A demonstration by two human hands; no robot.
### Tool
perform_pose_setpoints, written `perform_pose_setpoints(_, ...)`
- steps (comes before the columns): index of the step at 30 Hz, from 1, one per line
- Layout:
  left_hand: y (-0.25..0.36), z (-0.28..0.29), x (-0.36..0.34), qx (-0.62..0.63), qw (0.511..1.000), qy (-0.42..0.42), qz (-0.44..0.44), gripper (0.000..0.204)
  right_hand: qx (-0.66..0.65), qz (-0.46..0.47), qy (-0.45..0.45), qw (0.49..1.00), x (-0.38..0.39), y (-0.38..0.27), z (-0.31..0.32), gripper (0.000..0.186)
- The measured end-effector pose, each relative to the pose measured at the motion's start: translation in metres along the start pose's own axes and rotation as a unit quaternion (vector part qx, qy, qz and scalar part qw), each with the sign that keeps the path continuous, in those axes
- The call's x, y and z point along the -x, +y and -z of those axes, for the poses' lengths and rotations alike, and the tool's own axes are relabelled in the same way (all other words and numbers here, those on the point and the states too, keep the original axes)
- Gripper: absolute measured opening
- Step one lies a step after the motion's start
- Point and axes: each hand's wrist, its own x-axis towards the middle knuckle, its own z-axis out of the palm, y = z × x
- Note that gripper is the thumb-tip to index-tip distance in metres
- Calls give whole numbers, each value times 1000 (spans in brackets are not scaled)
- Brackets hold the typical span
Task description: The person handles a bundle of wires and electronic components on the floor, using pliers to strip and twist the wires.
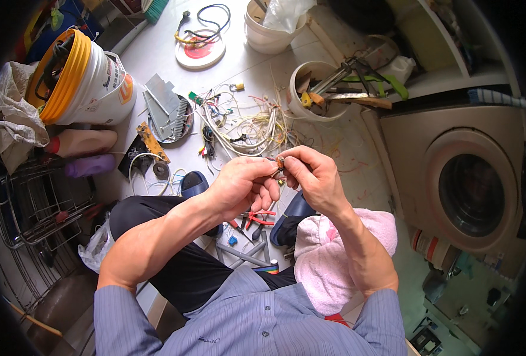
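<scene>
A small copper-coloured part with a dark end (280, 162) is held up between my two hands; it is too small to tell its exact kind. My left hand (242, 185) pinches at its left side with thumb and forefinger, the other fingers loosely curled. From the right, my right hand (315, 179) grips it between thumb and forefinger. Beyond the hands, a tangle of cut wires and cables (263, 130) lies on the floor. Red-handled pliers (261, 218) lie below my hands, between the dark blue slippers (291, 216).
At the left stands a white bucket with a yellow one in it (105, 89). A white bucket of tools and scraps (301, 110) is at the far right, near a washing machine (411, 160). A pink towel (328, 267) covers my right leg. A coiled power cord (212, 18) rests on a round lid.
</scene>
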Motion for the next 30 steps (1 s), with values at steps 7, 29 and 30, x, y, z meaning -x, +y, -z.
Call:
perform_pose_setpoints(7,-2,2,-1,11,1000,-10,-5,22,58,22,11,998,1,-4,1,15)
perform_pose_setpoints(29,6,-11,0,-234,961,125,-74,22,465,347,-1,814,-8,7,-1,12)
perform_pose_setpoints(30,5,-11,-1,-245,957,131,-80,21,486,336,-3,807,-7,9,-1,12)
